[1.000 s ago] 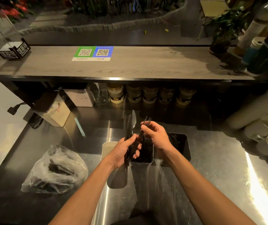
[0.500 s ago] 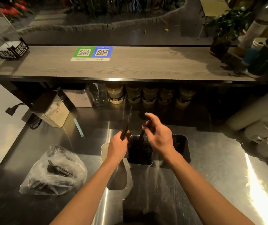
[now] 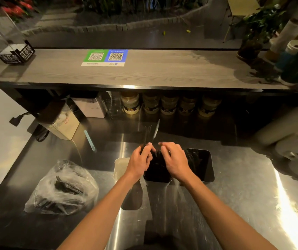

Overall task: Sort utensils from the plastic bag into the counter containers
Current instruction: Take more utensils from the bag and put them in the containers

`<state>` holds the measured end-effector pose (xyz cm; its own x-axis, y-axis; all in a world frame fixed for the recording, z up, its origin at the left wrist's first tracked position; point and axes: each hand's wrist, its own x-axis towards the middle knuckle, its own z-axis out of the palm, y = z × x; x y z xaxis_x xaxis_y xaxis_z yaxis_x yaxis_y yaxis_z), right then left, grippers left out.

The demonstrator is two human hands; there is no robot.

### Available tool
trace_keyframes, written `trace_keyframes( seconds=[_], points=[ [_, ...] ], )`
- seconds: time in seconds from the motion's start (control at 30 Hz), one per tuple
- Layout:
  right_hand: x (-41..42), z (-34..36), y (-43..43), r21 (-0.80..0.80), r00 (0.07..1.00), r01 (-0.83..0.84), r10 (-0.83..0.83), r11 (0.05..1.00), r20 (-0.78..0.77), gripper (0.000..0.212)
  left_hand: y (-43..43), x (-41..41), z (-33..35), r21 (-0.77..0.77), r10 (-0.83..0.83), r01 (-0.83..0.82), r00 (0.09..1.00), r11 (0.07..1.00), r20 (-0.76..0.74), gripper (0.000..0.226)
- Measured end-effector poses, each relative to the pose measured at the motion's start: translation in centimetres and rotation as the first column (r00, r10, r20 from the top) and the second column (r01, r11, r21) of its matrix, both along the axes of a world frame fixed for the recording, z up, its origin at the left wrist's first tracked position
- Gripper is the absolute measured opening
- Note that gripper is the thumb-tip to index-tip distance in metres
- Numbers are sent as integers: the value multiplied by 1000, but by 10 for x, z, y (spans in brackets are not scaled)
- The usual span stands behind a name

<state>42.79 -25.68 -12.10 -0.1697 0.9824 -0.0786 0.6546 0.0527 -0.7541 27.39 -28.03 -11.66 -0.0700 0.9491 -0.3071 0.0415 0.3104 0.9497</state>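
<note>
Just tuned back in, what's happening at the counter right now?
A person is sorting cutlery at the steel counter. The left hand grips a few black utensils upright, beside the middle container. The right hand hovers over that container, fingers curled; whether it holds anything is unclear. The middle container and the right container hold cutlery, and more lies in the bag on the left.

Black utensils [image 3: 67, 186] are seen through the clear plastic bag [image 3: 84, 177] near the silver-grey worktop's [image 3: 243, 204] left edge. The left container [image 3: 120, 165] mid-worktop is coloured off-white, the right container [image 3: 209, 169] black. A green-and-blue sticker [image 3: 104, 57] printed with black-and-white codes is carried by the grey wood-grained shelf [image 3: 162, 73].
</note>
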Motion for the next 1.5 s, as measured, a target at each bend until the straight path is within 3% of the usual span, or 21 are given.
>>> trace_keyframes(
  seconds=[0.03,0.1,0.17,0.33,0.47,0.6,0.83,0.93,1.03,1.1,1.27,1.4,1.5],
  points=[
    [1,8,2,-79,978,82,-96,993,-187,32,1,2,3,-11,-29,30,996,999,85,37],
    [4,26,8,-272,833,76,-211,959,-512,36,4,6,10,-58,-79,92,978,994,191,42],
    [10,42,13,-363,699,-13,-251,932,-670,35,7,13,17,-80,-161,187,952,979,261,47],
    [29,60,13,-353,608,2,-282,936,-743,22,12,33,27,-99,-291,364,856,926,427,48],
    [50,56,9,-348,569,13,-293,938,-769,22,15,47,30,-99,-324,396,850,913,416,43],
    [68,57,5,-327,593,45,-288,944,-752,23,19,62,28,-114,-302,347,907,931,292,35],
    [86,63,3,-139,816,198,-242,970,-525,31,28,101,30,-81,-347,343,937,936,-43,7],
    [97,66,4,-118,847,206,-237,971,-475,32,34,115,31,-80,-372,368,927,926,-48,12],
    [111,72,5,-173,789,104,-187,979,-585,37,42,129,34,-93,-431,426,901,900,-51,9],
    [122,77,5,-168,791,68,-155,984,-592,28,45,138,36,-94,-462,457,886,884,-30,9],
    [139,77,10,-51,893,82,-96,995,-439,16,43,163,42,-34,-426,433,896,901,127,12],
    [141,69,10,-37,914,118,-123,992,-386,15,41,174,33,-9,-378,379,923,925,78,19],
    [141,58,7,-10,929,144,-138,990,-342,15,40,170,26,-31,-308,319,934,947,179,31]
  ],
)
